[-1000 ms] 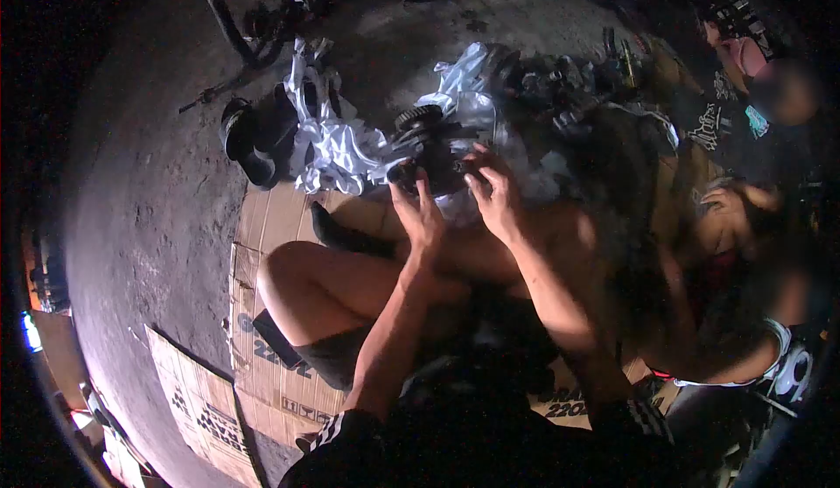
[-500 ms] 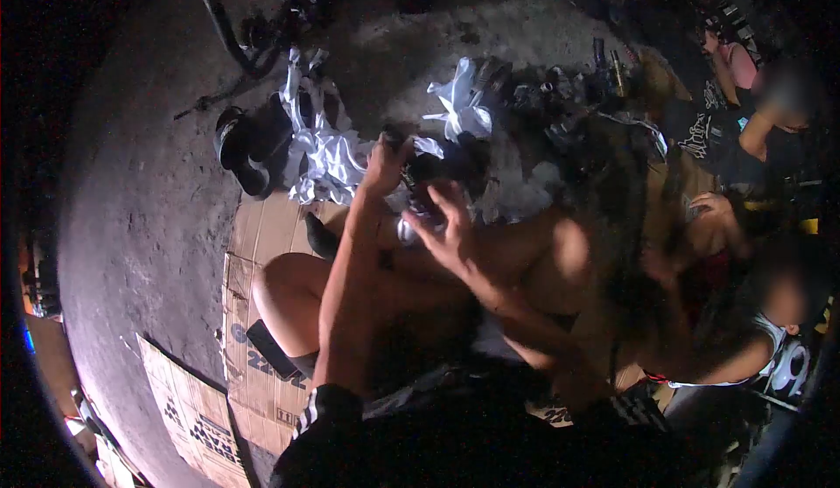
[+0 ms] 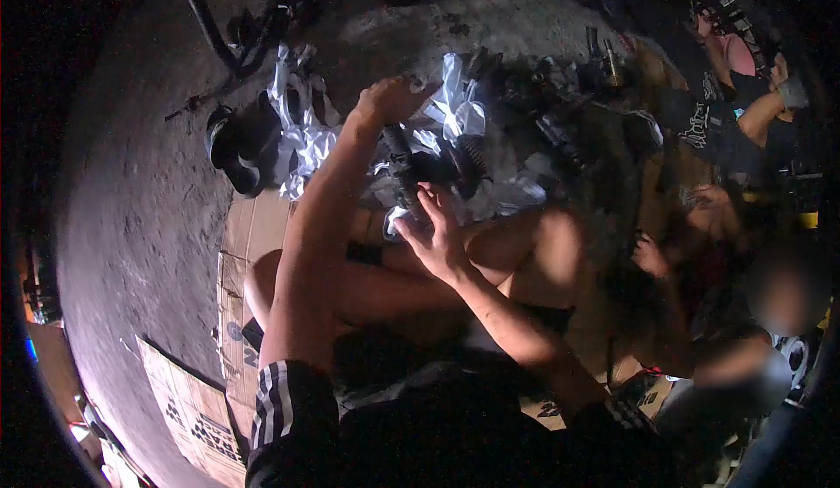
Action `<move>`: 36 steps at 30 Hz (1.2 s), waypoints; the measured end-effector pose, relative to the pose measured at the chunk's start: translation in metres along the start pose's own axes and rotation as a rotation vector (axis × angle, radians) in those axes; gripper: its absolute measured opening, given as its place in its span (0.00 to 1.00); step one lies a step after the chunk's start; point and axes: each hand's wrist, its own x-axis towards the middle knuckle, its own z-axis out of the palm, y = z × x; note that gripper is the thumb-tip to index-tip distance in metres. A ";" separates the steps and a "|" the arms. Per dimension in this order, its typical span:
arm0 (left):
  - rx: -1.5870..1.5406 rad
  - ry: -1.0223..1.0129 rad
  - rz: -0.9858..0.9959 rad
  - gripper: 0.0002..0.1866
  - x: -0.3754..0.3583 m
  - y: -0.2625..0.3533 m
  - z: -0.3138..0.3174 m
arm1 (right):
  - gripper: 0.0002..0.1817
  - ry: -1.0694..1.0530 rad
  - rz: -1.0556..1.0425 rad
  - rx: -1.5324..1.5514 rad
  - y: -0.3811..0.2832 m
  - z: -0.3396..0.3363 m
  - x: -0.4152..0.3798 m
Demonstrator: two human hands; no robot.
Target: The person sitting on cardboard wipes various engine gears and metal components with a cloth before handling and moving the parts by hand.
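Note:
My left hand (image 3: 395,101) is stretched forward, fingers pointing right, just beyond the upper end of a dark, greasy cylindrical metal part (image 3: 397,149). That part lies slanted in front of my crossed legs. At its lower end is my right hand (image 3: 440,239), thumb and fingers spread, fingertips right at the part. Beside the part, to the right, shows a dark coil spring (image 3: 473,156). White cloth-like scraps (image 3: 306,149) lie to the left, and another white piece (image 3: 461,108) stands up beyond my left fingers.
Cardboard (image 3: 254,221) lies under my legs on the concrete floor (image 3: 144,217). Black curved parts (image 3: 232,151) and a dark tube (image 3: 210,26) rest at the left. Several metal parts (image 3: 604,61) are at the back right. Other people sit at the right, one with a hand (image 3: 650,255) near my knee.
My left hand has moved forward from the top of the cylindrical part, its fingers now reaching right. My right hand has moved slightly down. The coil spring now shows more clearly.

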 end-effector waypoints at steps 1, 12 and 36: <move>0.130 -0.042 0.034 0.44 0.006 -0.004 0.016 | 0.32 -0.002 0.002 -0.001 -0.001 -0.002 0.000; 0.328 -0.029 0.044 0.45 -0.031 0.010 0.024 | 0.26 -0.360 0.076 0.174 0.068 -0.108 0.113; 0.365 0.128 0.032 0.51 -0.029 0.003 0.041 | 0.29 -0.721 0.095 0.086 0.144 -0.125 0.150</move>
